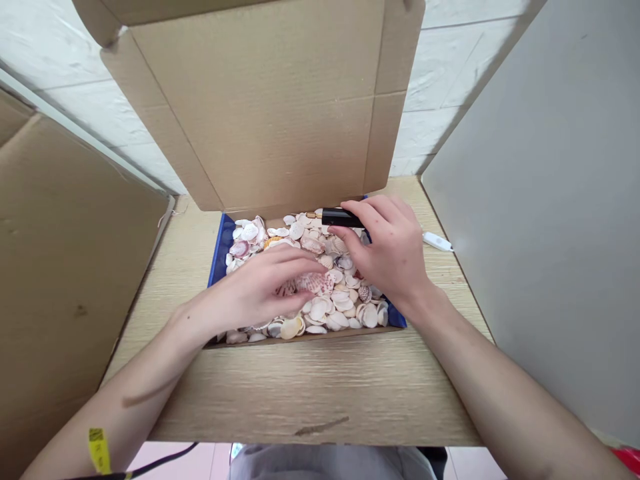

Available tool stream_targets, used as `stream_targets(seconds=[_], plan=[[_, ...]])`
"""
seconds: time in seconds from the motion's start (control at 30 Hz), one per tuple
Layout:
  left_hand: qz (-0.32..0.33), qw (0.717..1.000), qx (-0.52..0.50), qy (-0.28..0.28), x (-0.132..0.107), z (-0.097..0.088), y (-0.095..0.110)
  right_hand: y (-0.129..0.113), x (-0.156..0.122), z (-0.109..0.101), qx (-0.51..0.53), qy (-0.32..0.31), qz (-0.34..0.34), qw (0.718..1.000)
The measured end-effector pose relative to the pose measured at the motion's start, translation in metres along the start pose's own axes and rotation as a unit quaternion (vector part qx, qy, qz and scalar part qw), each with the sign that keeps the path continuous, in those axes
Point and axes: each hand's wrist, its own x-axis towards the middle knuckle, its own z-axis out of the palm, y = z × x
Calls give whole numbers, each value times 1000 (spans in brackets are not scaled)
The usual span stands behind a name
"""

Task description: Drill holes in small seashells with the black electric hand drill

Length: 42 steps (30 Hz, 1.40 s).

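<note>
An open cardboard box (216,257) with a blue inner lining sits on the wooden table and is full of small white, pink and speckled seashells (330,313). My left hand (260,290) lies over the shells, its fingers curled around a larger pink-speckled shell (315,283). My right hand (390,253) hovers over the right side of the box, pinching a short black cylindrical object (339,217) between thumb and fingers.
The box's lid (270,107) stands upright behind the shells. A cardboard panel (65,267) walls the left side and a grey board (550,200) the right. A small white device with a cable (437,241) lies on the wooden table (310,393).
</note>
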Motion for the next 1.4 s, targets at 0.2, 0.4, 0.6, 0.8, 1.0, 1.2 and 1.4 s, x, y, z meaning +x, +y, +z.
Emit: stream_targets(seconds=[0.2,0.4,0.6,0.8,1.0,1.2,1.4], plan=[[-74,995,-21,60,-1,-14,-6,0,1,0,-9,9,-10,1000],[-26,999,29,-26,0,-5,-9,0,0,0,-6,2,-5,1000],[-22,998,57,-31,-1,-2,-12,0,0,1,0,-4,-7,1000],[-42,998,40,-37,0,-2,-14,0,0,0,8,-11,-3,1000],[-42,999,14,-27,1,-2,-17,0,0,1,5,-9,-6,1000],[-106,984,-86,111,-5,-5,-16,0,1,0,3,-4,-9,1000],[-267,878,-321,236,-9,-9,-24,0,1,0,2,-3,-26,1000]])
